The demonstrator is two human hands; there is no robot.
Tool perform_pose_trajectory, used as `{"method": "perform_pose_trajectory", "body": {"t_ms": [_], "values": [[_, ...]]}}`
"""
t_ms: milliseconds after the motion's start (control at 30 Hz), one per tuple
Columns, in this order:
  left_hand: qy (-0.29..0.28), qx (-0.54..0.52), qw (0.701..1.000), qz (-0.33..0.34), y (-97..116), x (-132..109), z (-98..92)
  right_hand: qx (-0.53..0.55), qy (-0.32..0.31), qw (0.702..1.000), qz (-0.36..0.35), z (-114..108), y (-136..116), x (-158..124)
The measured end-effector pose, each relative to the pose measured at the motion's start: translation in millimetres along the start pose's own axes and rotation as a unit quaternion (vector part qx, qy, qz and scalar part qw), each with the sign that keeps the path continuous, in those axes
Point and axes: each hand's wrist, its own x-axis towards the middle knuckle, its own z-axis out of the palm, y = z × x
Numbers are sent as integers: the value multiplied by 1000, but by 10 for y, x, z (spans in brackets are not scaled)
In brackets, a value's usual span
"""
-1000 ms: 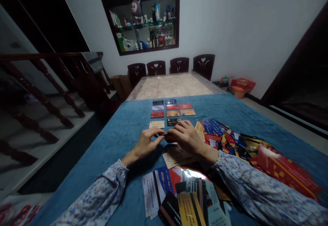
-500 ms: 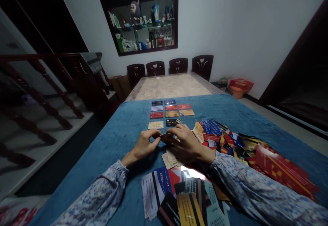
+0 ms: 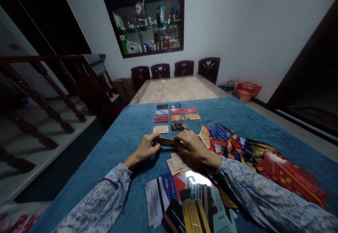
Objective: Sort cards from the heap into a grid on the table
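Closest to the camera there's a messy heap of cards [image 3: 185, 201] fanned over each other at the near edge of the blue cloth [image 3: 116, 145], faces and backs mixed, so it looks like an unsorted pile just dumped there; more of the same sprawls off to the right in a loose spread of red and blue cards [image 3: 237, 145], overlapping every which way.

Just past the heap, a couple of pale cards [image 3: 177, 162] lie flat under the right wrist; then the hands: left hand [image 3: 144, 149] and right hand [image 3: 194, 147] each pinch one end of a single brownish card [image 3: 167, 142], held flat and level just above the cloth between them, probably to keep it square.

Beyond that is the tidy bit: a grid of laid-out cards [image 3: 175, 115], face up in straight rows, edges apart, nothing overlapping; the held card sits just in front of the nearest row.

Farther on is the bare stone tabletop [image 3: 176, 88], then four dark chairs [image 3: 174, 69] against the wall.
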Motion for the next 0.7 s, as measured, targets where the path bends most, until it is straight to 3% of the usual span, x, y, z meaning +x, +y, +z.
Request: {"method": "perform_pose_trajectory", "body": {"t_ms": [267, 433, 700], "values": [[-47, 13, 999, -12, -66, 5, 25, -44, -9, 999, -6, -37, 3, 8], [-18, -19, 999, -20, -17, -4, 46, -54, -6, 999, -9, -38, -6, 6], [10, -31, 999, 22, -53, -22, 123, -120, -13, 993, -4, -3, -47, -5]]}}
